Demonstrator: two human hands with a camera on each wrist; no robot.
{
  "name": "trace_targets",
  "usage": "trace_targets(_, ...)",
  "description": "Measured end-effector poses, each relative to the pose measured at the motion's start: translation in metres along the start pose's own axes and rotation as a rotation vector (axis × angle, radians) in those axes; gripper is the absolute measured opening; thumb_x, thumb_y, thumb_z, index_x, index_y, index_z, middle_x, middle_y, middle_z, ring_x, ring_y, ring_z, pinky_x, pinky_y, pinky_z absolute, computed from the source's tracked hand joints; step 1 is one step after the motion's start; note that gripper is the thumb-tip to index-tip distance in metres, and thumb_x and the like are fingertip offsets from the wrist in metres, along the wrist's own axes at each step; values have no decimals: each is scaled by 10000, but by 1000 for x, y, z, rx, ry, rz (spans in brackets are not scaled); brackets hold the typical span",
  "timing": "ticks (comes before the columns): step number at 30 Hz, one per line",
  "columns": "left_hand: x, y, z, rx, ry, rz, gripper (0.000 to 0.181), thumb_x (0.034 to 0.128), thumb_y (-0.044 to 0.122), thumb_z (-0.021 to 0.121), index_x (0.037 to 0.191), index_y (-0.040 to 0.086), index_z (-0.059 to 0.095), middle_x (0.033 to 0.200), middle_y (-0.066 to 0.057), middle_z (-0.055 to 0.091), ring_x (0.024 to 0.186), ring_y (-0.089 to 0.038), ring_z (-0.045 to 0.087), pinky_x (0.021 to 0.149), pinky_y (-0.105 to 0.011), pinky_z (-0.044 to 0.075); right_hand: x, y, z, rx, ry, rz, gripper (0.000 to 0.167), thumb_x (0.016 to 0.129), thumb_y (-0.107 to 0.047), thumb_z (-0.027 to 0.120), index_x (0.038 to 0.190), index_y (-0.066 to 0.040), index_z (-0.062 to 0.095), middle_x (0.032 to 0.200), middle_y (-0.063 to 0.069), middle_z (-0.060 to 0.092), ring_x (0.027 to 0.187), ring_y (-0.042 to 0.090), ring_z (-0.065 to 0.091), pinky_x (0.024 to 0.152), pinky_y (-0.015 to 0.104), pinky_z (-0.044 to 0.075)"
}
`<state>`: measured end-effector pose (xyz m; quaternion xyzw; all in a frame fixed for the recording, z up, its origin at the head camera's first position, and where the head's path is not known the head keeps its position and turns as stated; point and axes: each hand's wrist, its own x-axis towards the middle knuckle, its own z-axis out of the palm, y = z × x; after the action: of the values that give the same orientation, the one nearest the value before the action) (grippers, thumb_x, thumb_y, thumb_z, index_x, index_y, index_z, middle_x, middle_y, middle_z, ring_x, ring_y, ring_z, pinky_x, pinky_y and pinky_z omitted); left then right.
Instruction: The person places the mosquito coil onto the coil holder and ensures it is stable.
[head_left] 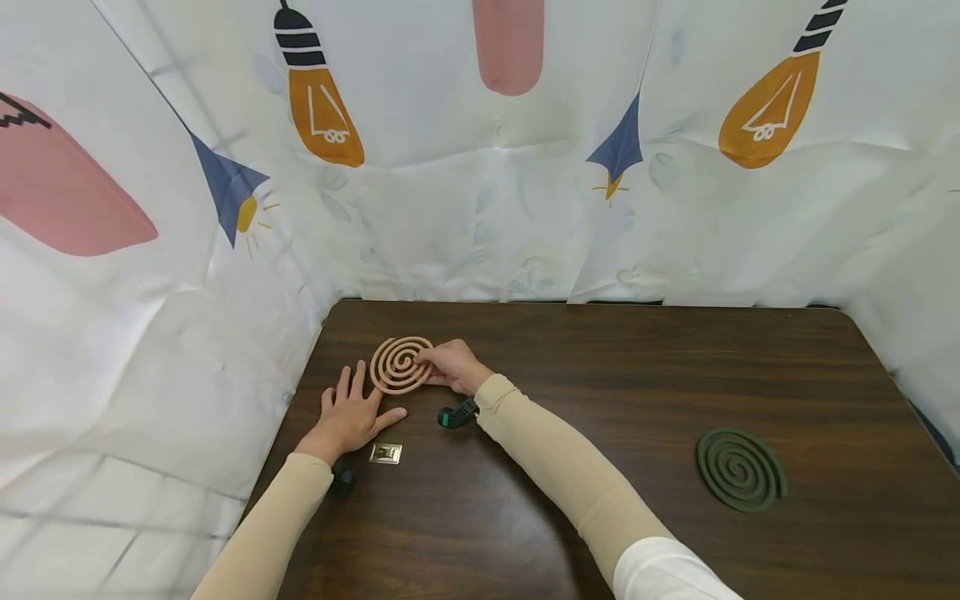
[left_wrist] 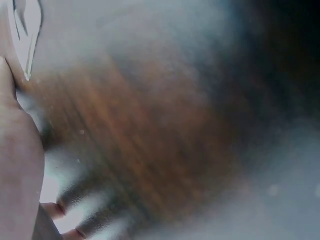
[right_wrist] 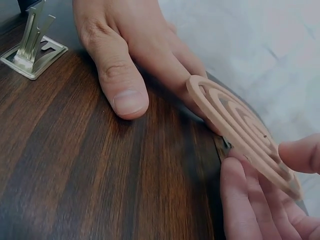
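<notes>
A tan mosquito coil (head_left: 395,385) is in my right hand (head_left: 455,367), whose thumb and fingers pinch its right side near the centre. In the right wrist view the coil (right_wrist: 220,117) is tilted, with the right thumb (right_wrist: 302,154) over it and the other fingers beneath. My left hand (head_left: 348,422) rests on the table with its fingers spread. Its index finger reaches the coil's lower left edge; whether it presses there I cannot tell. A small metal coil stand (head_left: 386,453), its prongs bent up, sits right of the left hand. The left wrist view is blurred.
A green mosquito coil (head_left: 741,470) lies on the right part of the dark wooden table (head_left: 585,358). White printed cloth (head_left: 480,225) hangs along the table's back and left sides. A black wrist camera (head_left: 457,414) sits under the right wrist.
</notes>
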<state>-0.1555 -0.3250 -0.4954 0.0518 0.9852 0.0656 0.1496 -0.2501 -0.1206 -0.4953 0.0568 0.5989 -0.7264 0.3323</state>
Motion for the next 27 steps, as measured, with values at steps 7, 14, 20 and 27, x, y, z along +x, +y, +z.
trace_targets(7,-1,1,-1,-10,-3,5,899,1012,692,452,1663,114,224,1699,-356,15,1562,-608,30,1153,-804,164,-8,-4,-9,27,1,14,266,971,-90,684,1179,72,718,906,97,752,734,135,750,896,361,629)
trace_targets(14,-1,1,-2,0,-21,-1,910,1007,702,453,1662,113,227,1699,-355,18,1557,-610,42,1161,-801,166,-16,-8,-20,46,23,17,329,967,-88,662,1256,68,679,1025,118,741,764,146,742,868,321,634)
trace_targets(20,-1,2,-2,26,-23,7,899,1011,701,443,1650,96,263,1697,-359,24,1553,-613,54,1161,-793,183,-26,-11,-31,32,33,-2,335,981,-108,657,1268,64,680,1097,166,764,830,165,771,861,305,633)
trace_targets(27,-4,0,-4,42,-12,17,887,1015,692,444,1633,70,306,1692,-369,41,1545,-622,75,1163,-790,189,-38,-16,-44,10,47,-38,355,1005,-118,633,1303,71,660,1172,199,747,943,208,784,907,322,623)
